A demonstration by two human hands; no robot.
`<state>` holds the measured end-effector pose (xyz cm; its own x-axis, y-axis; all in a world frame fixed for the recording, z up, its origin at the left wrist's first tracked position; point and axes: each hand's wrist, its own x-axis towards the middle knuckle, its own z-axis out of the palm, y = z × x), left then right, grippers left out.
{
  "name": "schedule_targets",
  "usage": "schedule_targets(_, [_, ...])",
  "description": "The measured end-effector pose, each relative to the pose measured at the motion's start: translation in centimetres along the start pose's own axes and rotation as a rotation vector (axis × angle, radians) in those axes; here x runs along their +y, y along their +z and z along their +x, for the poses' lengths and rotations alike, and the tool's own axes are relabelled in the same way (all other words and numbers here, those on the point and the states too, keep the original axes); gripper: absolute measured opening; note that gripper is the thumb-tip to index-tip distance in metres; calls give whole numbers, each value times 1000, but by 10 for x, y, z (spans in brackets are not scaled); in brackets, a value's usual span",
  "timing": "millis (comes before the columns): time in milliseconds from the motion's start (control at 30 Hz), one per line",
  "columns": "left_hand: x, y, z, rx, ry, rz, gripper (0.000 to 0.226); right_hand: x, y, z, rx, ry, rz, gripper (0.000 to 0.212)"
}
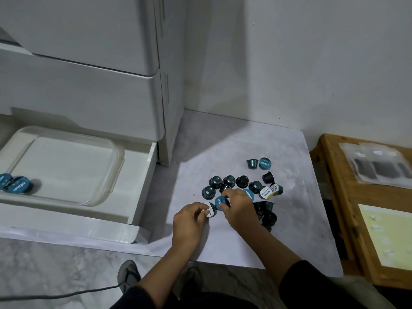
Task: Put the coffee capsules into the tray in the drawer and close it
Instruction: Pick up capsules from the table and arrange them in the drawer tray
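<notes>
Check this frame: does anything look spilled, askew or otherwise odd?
Only the capsules look untidy: they lie loose on the white sheet, some upright, some tipped. Nothing looks damaged. Two capsules in the tray sit at its left edge. Each hand, left hand and right hand, grips a capsule.

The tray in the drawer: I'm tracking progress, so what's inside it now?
Two blue-lidded capsules lie at the near left of the clear tray; its left edge runs out of frame, so more there can't be seen.

Wooden board (347, 197) holding clear packets (376, 166) at right.
</notes>
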<state>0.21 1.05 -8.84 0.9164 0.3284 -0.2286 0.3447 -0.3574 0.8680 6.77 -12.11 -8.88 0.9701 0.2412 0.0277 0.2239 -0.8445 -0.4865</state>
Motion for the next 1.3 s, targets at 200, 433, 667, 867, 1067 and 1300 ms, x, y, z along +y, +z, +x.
schedule_targets(200, [2,-1,0,2,-49,-89,19,-7,-6,6,-116,68,67,18])
schedule_targets(433, [18,-10,-1,42,-4,-78,20,-18,-31,15,-118,136,258,19])
schedule_targets(667, [74,-48,-8,29,131,-190,21,-51,-84,22,12,230,558,19])
schedule_targets(867, [102,-120,-6,18,241,-153,32,-107,-115,25,-21,172,695,18])
schedule_targets(1067, [92,-222,14,-35,291,38,33,-178,-98,38,-118,62,678,28])
schedule_targets(1300, [42,-349,69,-159,294,336,25,-274,-31,60,-277,19,644,22])
